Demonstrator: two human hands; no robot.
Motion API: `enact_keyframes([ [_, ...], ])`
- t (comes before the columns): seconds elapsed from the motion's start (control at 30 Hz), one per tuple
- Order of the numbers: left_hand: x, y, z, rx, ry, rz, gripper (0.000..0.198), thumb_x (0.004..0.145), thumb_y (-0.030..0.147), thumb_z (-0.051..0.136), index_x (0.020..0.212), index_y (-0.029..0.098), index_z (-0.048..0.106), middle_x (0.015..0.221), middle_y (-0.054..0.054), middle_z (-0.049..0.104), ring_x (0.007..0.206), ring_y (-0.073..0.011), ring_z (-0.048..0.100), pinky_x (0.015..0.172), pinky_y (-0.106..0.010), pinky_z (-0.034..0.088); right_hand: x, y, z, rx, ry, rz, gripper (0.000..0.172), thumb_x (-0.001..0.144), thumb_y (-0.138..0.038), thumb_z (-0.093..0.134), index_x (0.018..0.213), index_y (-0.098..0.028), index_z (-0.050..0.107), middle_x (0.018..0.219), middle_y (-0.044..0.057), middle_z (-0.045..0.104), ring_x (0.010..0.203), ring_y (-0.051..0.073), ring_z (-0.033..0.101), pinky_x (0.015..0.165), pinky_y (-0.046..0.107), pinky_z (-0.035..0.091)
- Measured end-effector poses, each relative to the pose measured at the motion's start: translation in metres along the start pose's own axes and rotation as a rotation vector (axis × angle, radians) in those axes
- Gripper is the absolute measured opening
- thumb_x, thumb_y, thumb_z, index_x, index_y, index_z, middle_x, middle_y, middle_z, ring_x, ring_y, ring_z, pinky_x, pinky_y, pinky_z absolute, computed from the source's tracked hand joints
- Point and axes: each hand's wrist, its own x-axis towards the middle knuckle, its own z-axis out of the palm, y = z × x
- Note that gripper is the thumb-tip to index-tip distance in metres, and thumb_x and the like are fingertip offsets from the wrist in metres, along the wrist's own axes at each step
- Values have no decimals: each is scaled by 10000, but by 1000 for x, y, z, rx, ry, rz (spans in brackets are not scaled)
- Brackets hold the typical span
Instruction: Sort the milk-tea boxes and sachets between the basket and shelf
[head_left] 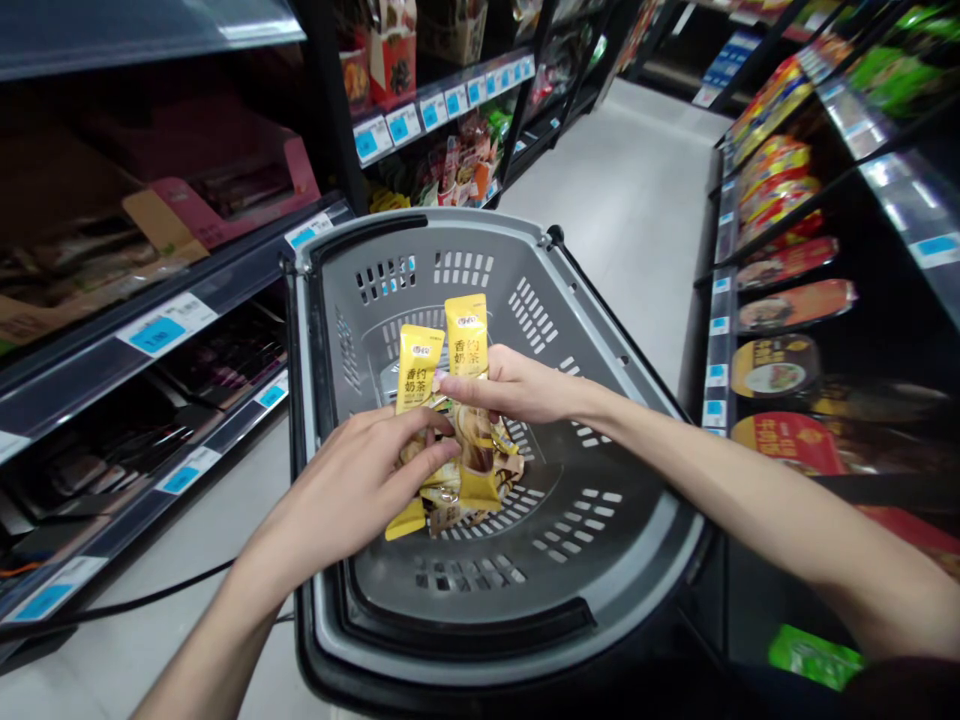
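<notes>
Our left hand: the left hand (pixel 367 470) lies across the front of the left yellow packet (pixel 418 375), fingers curled and thumb bent inward; we cannot tell how firmly it grips.
Our right hand: the right hand (pixel 517 385) holds the right yellow packet (pixel 478 445), thumb across its front.
Yellow packets: side by side at our fingers, long and slim, printed with dark characters; the right one sits a little higher at its top end.
Loose packets: below our hands, a few crumpled wrappers (pixel 512 467) in yellow and brown show partly behind the packet we hold.
Basket: all around and beneath our hands, a grey basket (pixel 637 450) with slotted walls; one black handle (pixel 480 638) lies along the side nearest us.
Left of our hands: a dark shelf (pixel 225 272) with blue-and-white price tags (pixel 166 323) and, farther back, a pink carton (pixel 232 215).
Right of our hands: another shelf (pixel 716 300), bearing a red-lidded tub (pixel 787 443) and bright bags (pixel 780 200).
Beyond our hands: pale floor (pixel 645 150) runs between the shelves; to its left, a red box (pixel 394 70) stands above a row of tags.
</notes>
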Motion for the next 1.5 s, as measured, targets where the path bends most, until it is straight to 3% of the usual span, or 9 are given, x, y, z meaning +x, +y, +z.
enact_keyframes([
  [0.2, 1, 1, -1, -10, -10, -4, 343, 1019, 479, 470, 1051, 245, 719, 992, -10, 759, 903, -204, 686, 921, -314, 493, -1, 2, 0, 19, 10, 10, 451, 991, -482, 615, 704, -136, 602, 562, -33, 522, 489, 63, 434, 437, 173, 350],
  [0.5, 1, 0, -2, -28, -13, -30, 333, 1008, 472, 475, 942, 234, 699, 931, 1, 746, 874, -198, 668, 834, -289, 476, 3, 4, -1, 70, -21, -50, 343, 964, -477, 652, 989, -136, 681, 762, -8, 633, 532, 60, 471, 468, 176, 418],
  [0.7, 0, -1, -3, 2, -24, -69, 327, 1010, 458, 454, 879, 229, 647, 810, 16, 718, 843, -198, 667, 771, -277, 450, 0, -2, -8, -144, -46, 1, 357, 804, -458, 830, 891, -124, 737, 749, 21, 674, 637, 110, 568, 557, 223, 464],
  [1.5, 0, 0, -4, 12, 11, -64, 292, 1005, 406, 469, 861, 229, 651, 793, 25, 691, 760, -176, 622, 711, -272, 396, 2, 2, -10, -215, -42, -1, 341, 859, -453, 781, 840, -114, 754, 652, 1, 637, 531, 78, 482, 479, 212, 387],
])
